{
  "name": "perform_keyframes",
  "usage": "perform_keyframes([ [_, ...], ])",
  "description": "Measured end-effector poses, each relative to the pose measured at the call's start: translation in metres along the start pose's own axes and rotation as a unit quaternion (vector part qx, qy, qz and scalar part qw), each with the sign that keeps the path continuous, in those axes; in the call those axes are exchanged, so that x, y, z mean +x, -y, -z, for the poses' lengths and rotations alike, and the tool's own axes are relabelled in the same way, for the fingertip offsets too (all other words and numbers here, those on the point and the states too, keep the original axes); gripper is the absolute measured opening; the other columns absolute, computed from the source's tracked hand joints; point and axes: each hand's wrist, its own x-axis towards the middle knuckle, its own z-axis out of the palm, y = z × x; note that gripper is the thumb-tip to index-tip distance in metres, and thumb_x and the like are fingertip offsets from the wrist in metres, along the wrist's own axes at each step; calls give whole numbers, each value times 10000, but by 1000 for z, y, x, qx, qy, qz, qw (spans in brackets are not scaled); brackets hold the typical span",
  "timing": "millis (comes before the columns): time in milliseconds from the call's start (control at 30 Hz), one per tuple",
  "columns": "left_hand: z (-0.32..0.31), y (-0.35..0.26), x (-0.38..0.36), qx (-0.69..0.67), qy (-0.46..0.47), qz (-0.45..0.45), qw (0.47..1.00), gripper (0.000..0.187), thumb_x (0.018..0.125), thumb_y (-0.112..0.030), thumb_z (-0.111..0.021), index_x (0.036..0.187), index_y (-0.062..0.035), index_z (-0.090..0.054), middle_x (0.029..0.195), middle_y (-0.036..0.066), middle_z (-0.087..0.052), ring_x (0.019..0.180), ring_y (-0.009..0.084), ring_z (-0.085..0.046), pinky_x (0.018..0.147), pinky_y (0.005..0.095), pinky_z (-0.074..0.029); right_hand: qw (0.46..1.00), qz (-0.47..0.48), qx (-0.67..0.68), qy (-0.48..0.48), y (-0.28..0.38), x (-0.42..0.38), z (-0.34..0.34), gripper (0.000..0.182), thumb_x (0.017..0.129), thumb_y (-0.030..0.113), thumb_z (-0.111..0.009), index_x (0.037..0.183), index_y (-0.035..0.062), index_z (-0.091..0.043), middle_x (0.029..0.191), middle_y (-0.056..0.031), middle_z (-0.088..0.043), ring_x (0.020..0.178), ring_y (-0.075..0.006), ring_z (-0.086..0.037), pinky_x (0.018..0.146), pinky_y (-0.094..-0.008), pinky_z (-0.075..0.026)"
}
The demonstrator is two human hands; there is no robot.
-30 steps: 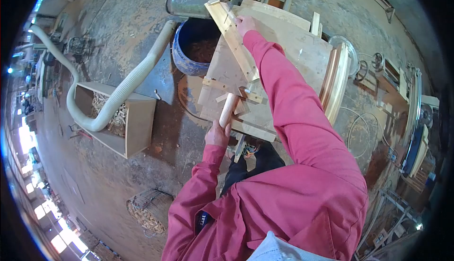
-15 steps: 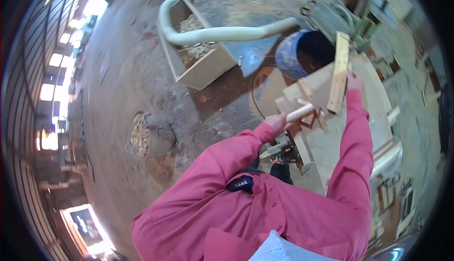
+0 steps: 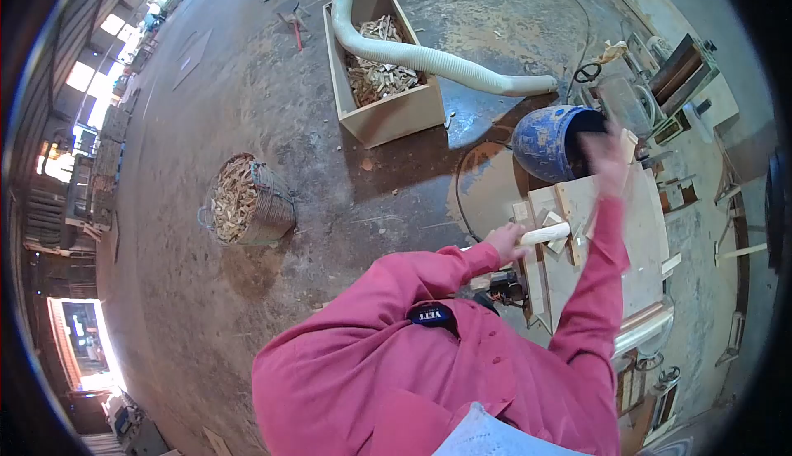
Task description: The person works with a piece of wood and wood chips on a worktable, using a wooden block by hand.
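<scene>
My left hand (image 3: pixel 506 244) is closed around a pale, rounded wooden stick (image 3: pixel 549 233), whose far end reaches over the near-left part of a wooden worktable (image 3: pixel 631 250). My right hand (image 3: pixel 609 159) is raised at the table's far end, in front of the mouth of a blue barrel (image 3: pixel 540 144). Motion smears its fingers, so their grip cannot be made out. Just beyond that hand shows part of a wooden bar (image 3: pixel 629 144). Small wood strips (image 3: pixel 564 202) lie on the table near the stick.
A pale ribbed hose (image 3: pixel 429 60) runs across a wooden box (image 3: pixel 396 118) of wood scraps. On the floor at left stands a basket (image 3: pixel 268 208) full of offcuts. Machine parts with a handwheel (image 3: pixel 587 72) stand beyond the barrel.
My right hand has come off the long wooden bar and now blurs near the barrel mouth. My left hand still holds the stick. The whole view has shifted with my head.
</scene>
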Motion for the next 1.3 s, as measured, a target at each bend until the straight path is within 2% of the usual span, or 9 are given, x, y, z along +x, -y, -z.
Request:
perform_keyframes([
  [100, 25, 20, -9, -135, -234, 6, 963, 620, 936, -422, -668, 1364, -1, -515, 1308, 231, -579, 1163, 356, -598, 1001, 439, -463, 939, 145, 282, 131, 186, -40, 43, 469, 879, 256, -757, 1299, 71, -661, 1316, -194, -641, 1221, -345, -600, 1036, -418, -446],
  [233, 120, -18, -49, -296, -379, -115, 869, 645, 982, -480, -589, 1402, 1, -500, 1357, 222, -550, 1275, 349, -532, 1063, 428, -416, 700, -281, 609, 245, 232, -150, -13, 624, 1004, 408, -613, 1480, 37, -456, 1391, -175, -564, 1259, -299, -567, 1050, -374, -445],
  [300, 148, -45, -68, -153, -349, -244, 892, 671, 1001, -530, -512, 1414, -2, -492, 1417, 233, -502, 1395, 371, -421, 1146, 431, -331, 22, -201, 905, 373, 249, -189, -23, 850, 970, 688, -458, 1510, 36, -390, 1427, -192, -524, 1238, -342, -559, 1039, -440, -446],
  [333, 148, -50, -72, -163, -291, -301, 893, 720, 989, -583, -479, 1425, -11, -487, 1504, 234, -429, 1465, 375, -323, 1186, 465, -260, 294, -385, 785, 387, 270, -188, 28, 1003, 904, 840, -303, 1533, 61, -341, 1469, -203, -486, 1244, -377, -534, 1038, -511, -432],
  [633, 140, 19, -49, 140, -259, -282, 913, 780, 950, -630, -495, 1459, -39, -486, 1565, 238, -364, 1493, 358, -297, 1224, 515, -187, 349, -396, 823, 210, 259, -171, 117, 994, 917, 826, -303, 1554, 63, -336, 1586, -185, -350, 1419, -331, -386, 1162, -481, -312],
  [800, -14, 90, 52, -551, -200, -102, 804, 712, 1048, -569, -387, 1545, -61, -361, 1510, 151, -460, 1439, 243, -383, 1183, 385, -298, 903, 177, 311, 239, 265, -173, 118, 620, 937, 393, -534, 1439, 31, -523, 1540, -181, -430, 1451, -318, -368, 1182, -479, -289],
  [1000, 100, -55, -73, -590, 75, -175, 785, 890, 987, -712, -356, 1567, -40, -294, 1552, 121, -413, 1396, 288, -429, 1152, 420, -334, 978, -59, 32, 199, 231, -204, 96, 494, 1000, 321, -458, 1412, 59, -538, 1454, -182, -511, 1328, -363, -479, 1097, -457, -396],
  [1200, 139, -90, -86, -548, 377, -5, 747, 706, 1028, -569, -396, 1509, -53, -364, 1360, 170, -568, 1256, 316, -566, 1045, 451, -461, 655, -417, -620, 110, 256, -210, 91, 438, 1049, 271, -393, 1432, 86, -496, 1346, -192, -589, 1139, -381, -614, 946, -442, -523],
  [1300, 95, -62, -70, -574, 401, 48, 712, 559, 1068, -449, -398, 1365, 2, -542, 1314, 176, -628, 1136, 270, -650, 984, 408, -525, 42, 243, -954, -169, 167, -248, 153, 760, 1007, 659, -377, 1308, -10, -571, 953, -131, -661, 1024, -298, -666, 832, -444, -566],
])
